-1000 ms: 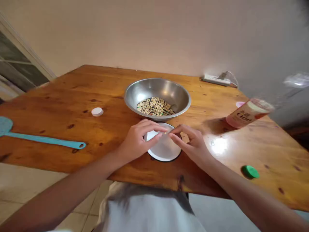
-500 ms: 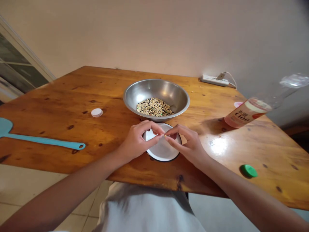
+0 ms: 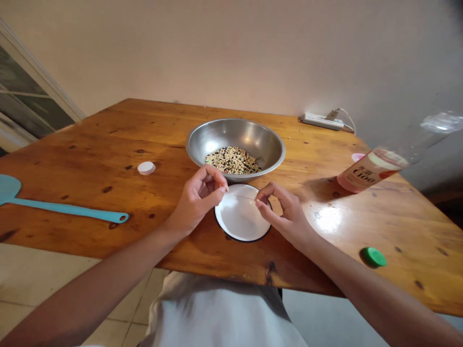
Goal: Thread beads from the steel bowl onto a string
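A thin thread (image 3: 241, 196) stretches between my two hands above a small white dish (image 3: 243, 226) with a dark rim. My left hand (image 3: 200, 195) pinches the thread's left end between thumb and forefinger. At the other end, my right hand (image 3: 284, 209) is pinched closed on the thread; a tiny pale bit shows at its fingertips, too small to name. Just beyond the dish stands a wide steel bowl (image 3: 269, 144), holding many small beads (image 3: 233, 160), mostly cream and black with some green.
A blue fly swatter (image 3: 68, 208) and a white cap (image 3: 146, 167) lie on the wooden table (image 3: 159, 130) to the left. Rightward are a clear bottle (image 3: 369, 171) with pink contents, a green cap (image 3: 374, 257), a pink cap (image 3: 357, 157) and a power strip (image 3: 323, 121).
My hands were together, fingertips meeting over the dish around a small yellowish bead. Now the left hand has moved left and up, and the thread shows taut between them.
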A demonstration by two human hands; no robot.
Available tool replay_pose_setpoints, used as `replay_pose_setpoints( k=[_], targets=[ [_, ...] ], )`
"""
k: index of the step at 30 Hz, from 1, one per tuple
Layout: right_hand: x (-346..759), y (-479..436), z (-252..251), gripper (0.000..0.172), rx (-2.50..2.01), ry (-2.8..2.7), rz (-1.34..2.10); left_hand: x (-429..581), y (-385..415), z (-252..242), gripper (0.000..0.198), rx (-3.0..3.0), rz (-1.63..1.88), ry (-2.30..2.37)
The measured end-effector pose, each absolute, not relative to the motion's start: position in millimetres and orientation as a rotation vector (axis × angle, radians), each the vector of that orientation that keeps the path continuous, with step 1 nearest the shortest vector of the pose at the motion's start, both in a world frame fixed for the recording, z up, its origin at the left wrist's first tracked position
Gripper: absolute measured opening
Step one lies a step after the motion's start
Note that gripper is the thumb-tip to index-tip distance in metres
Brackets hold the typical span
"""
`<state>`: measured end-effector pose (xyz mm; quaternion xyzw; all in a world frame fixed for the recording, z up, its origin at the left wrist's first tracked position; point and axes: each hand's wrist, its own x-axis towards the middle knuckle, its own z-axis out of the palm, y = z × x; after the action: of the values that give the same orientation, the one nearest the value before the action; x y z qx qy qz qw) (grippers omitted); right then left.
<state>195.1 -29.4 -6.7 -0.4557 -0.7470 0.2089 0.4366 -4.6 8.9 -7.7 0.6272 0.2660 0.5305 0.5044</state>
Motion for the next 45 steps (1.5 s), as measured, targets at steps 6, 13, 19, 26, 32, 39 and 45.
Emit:
replay_pose_setpoints(
  k=[6,13,19,26,32,39,45],
  targets=[
    [196,-29,-8,0.004,-1.125,-1.860,0.561,-4,6,-6,0.013,1.561,1.421,0.617],
    [196,-31,-7,0.006,-1.110,-1.887,0.563,-5,5,-6,0.016,1.664,1.359,0.624],
    [195,-32,-4,0.019,-1.092,-1.937,0.507,-3,0,-4,0.015,1.755,1.297,0.650],
    [196,-31,-4,0.019,-1.084,-1.923,0.468,-12,8,14,0.010,1.953,1.529,0.714],
    [196,-30,-4,0.017,-1.064,-1.958,0.439,-7,76,66,0.008,2.413,1.197,0.916],
    [195,-29,-5,0.018,-1.040,-2.001,0.385,20,144,53,0.040,2.815,-0.262,1.026],
    [195,-29,-5,0.017,-1.042,-2.021,0.371,27,145,43,0.035,2.711,-0.422,0.957]
  ],
)
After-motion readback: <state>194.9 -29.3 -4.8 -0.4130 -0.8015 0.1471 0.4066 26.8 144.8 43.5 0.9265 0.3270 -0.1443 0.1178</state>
